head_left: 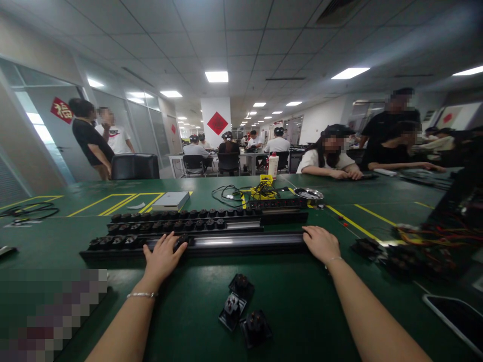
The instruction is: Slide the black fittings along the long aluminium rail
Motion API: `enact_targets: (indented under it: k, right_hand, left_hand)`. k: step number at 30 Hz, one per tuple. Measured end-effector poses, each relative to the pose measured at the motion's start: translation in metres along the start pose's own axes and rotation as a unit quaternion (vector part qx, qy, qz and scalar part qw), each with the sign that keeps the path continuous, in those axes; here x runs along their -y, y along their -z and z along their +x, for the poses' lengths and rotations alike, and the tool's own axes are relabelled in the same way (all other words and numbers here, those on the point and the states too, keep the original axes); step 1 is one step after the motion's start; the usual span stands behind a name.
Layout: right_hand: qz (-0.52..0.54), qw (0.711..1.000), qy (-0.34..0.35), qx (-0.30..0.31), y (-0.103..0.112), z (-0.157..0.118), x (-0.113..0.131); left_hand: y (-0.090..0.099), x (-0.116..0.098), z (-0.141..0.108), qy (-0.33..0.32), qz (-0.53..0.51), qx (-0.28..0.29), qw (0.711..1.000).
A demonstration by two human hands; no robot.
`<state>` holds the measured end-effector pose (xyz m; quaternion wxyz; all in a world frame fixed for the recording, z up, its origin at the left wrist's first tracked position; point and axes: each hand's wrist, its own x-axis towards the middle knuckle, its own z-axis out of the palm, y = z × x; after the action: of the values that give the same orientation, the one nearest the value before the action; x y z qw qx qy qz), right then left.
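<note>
Here, a long, glossy black rail (241, 243) lies at twelve o'clock; the spread left hand (163, 256) touches it at eleven, the open, loosely bent right hand (323, 245) at one. Square black parts (256, 327) lie toward six.

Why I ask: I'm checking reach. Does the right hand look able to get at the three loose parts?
Probably yes: the right hand is at the right end of the long rail, and only tabletop shows between it and the three loose parts.
</note>
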<state>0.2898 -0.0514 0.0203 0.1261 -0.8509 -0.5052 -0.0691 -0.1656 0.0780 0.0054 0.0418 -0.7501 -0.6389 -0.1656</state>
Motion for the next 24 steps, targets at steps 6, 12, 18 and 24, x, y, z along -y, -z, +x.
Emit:
enact_targets:
  k: [6, 12, 18, 24]
  right_hand:
    - [-0.004, 1.0, 0.001, -0.001, -0.0004, 0.0006, -0.0007]
    - [-0.002, 1.0, 0.003, -0.008, -0.0006, 0.0001, -0.0005]
    - [0.001, 1.0, -0.001, -0.003, -0.0001, -0.0006, 0.0002]
    - [0.002, 1.0, 0.0, 0.004, 0.0004, 0.0002, -0.0006]
  left_hand:
    - [0.0023, 0.0004, 0.0001, -0.004, -0.012, 0.0, 1.0]
    - [0.0028, 0.0007, 0.0001, -0.003, -0.016, 0.0, 1.0]
    - [0.0014, 0.0038, 0.002, -0.013, -0.025, 0.008, 1.0]
    - [0.0025, 0.003, 0.0007, -0.034, -0.011, 0.014, 0.999]
